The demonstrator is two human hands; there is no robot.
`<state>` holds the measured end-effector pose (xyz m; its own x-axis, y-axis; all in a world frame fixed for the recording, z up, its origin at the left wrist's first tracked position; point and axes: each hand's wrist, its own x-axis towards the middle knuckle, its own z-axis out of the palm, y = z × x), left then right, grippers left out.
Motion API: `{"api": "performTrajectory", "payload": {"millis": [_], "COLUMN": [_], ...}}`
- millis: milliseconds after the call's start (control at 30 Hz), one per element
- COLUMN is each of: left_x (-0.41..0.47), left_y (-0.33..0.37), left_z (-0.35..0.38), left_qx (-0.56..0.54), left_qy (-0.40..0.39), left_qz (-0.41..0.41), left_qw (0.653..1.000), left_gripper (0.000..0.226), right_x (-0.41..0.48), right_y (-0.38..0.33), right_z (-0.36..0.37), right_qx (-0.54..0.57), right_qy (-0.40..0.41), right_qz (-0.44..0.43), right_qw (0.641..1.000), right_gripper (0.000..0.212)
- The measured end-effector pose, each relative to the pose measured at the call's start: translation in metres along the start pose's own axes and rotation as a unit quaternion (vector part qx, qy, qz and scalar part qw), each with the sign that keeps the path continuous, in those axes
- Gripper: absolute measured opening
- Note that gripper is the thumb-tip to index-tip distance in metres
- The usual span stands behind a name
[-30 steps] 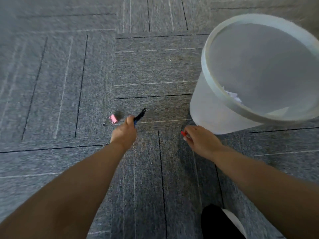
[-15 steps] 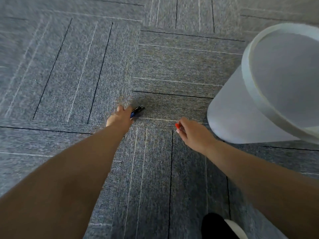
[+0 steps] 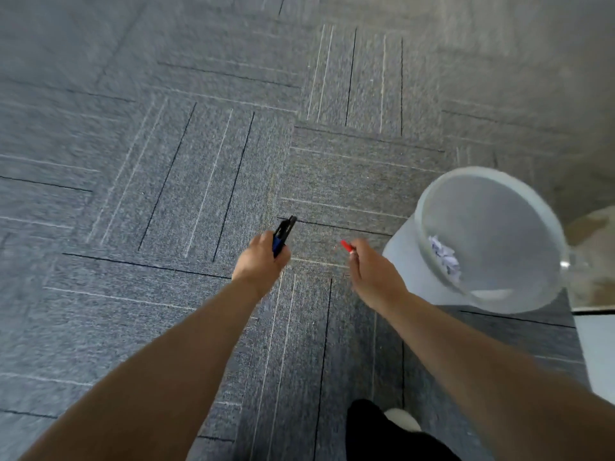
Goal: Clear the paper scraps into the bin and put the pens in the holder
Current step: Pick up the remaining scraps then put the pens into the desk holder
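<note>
So, left hand (image 3: pixel 263 261) is curled round dark and blue pens (image 3: pixel 283 232), and right hand (image 3: pixel 371 272) pinches a red pen (image 3: pixel 347 246), both beside the bin (image 3: pixel 407 261) w/ scraps (image 3: pixel 444 257) inside. Holder's not in view. That thin pinch could prob. let the red pen slip en route.

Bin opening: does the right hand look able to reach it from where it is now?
Probably yes. The right hand sits close beside the bin, nothing lies between them, and the open top is uncovered. Its grip is taken by a red pen, though.
</note>
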<state>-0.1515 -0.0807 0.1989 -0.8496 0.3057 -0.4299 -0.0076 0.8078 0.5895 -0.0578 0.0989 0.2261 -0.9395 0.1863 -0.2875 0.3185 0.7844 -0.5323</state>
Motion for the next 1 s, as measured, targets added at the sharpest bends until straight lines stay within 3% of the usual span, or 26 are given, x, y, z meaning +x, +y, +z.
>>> {"api": "performTrajectory", "payload": {"millis": [267,533,733,1000], "left_x": [-0.102,-0.201,-0.275,-0.361], "left_y": [0.120,0.276,0.390,0.512], "left_z": [-0.136,-0.249,-0.279,-0.259], "left_qx": [-0.044,-0.003,0.030,0.012], "left_qy": [-0.010,0.003,-0.003,0.003], "left_qz": [0.068,0.172,0.273,0.397], "left_qw": [0.997,0.985,0.961,0.918], "left_gripper": [0.012,0.024,0.021,0.020], "right_x": [-0.067,-0.162,-0.260,-0.369], "right_y": [-0.121,-0.201,-0.214,-0.194], "right_z": [-0.137,-0.307,-0.403,-0.491], "right_qx": [0.000,0.036,0.077,0.152], "right_qy": [0.072,0.169,0.264,0.389], "right_qz": [0.009,0.059,0.137,0.194], "right_qw": [0.997,0.983,0.952,0.888], "right_gripper": [0.031,0.033,0.036,0.037]}}
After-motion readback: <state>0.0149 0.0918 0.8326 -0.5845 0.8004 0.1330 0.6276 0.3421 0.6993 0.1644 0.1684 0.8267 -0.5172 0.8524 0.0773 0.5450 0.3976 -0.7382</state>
